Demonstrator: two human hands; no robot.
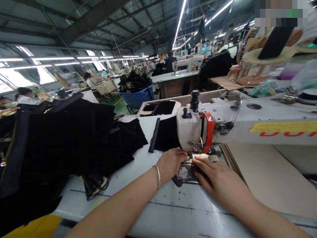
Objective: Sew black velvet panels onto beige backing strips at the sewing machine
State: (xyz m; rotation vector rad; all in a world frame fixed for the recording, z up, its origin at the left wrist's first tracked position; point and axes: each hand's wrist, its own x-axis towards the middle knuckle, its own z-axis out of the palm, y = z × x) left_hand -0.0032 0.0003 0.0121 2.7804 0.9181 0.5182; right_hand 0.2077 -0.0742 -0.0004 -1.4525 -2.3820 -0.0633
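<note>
Under the presser foot of a white sewing machine (192, 129) lies a small pale beige piece (197, 156), mostly covered by fingers. From the left, my left hand (172, 162) has its fingers pressed together, closed on the edge of this piece close to the needle. My right hand (216, 173) lies on the other side of the foot, fingers stretched out with the tips on the piece and the thumb apart over the metal plate (187, 174). Just behind my left hand, a black fabric panel (167, 134) with a dark strip along its edge rests on the table.
A large pile of black fabric pieces (61, 135) covers the table's left side. Flat beige sheets (274, 175) lie at the right under the machine arm. Beyond stand a tray (177, 107) with black pieces and a blue crate (137, 98). Other people work farther off.
</note>
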